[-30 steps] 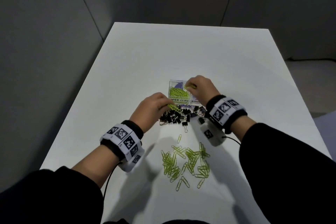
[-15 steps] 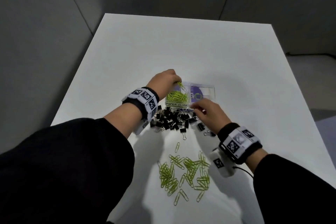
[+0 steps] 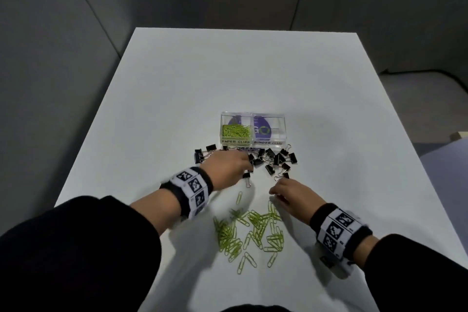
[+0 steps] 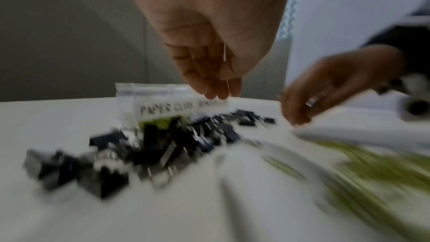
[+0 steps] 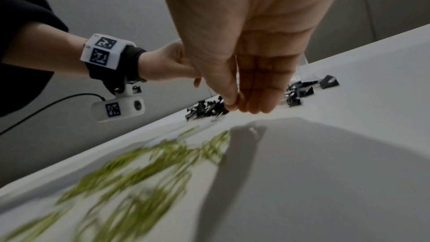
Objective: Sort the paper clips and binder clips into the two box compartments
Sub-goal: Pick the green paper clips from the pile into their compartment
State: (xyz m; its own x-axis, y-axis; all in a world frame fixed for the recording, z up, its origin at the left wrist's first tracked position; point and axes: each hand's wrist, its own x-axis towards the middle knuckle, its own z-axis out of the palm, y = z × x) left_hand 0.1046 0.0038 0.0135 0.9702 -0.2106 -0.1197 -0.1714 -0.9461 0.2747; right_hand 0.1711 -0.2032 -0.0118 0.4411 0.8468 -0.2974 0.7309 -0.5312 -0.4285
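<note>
Overhead, a person's two hands work above a white table (image 3: 177, 88) strewn with clips. At its middle stands a clear two-compartment box (image 3: 253, 129), the left compartment, labelled "PAPER CLIPS", holding a heap of green paper clips (image 3: 236, 131); the right one, labelled "BINDER CLIPS", shows only a purple printed base. Directly in front of the box lies a pile of black binder clips (image 3: 273, 159), and nearer the person a loose scatter of green paper clips (image 3: 253, 230). The left hand (image 3: 225, 168) hangs low over the left part of the binder clips, its fingers (image 4: 216, 87) straight, held together and pointing down, gripping nothing in the wrist view. The right hand (image 3: 293, 195) sits between the binder clips and the far edge of the loose paper clips, its thumb and fingers (image 5: 256, 87) drawn close at the tips; whether they pinch a clip cannot be told. Both wrists wear black bands with white marker blocks (image 3: 193, 187), and both wrist views are blurred.
</note>
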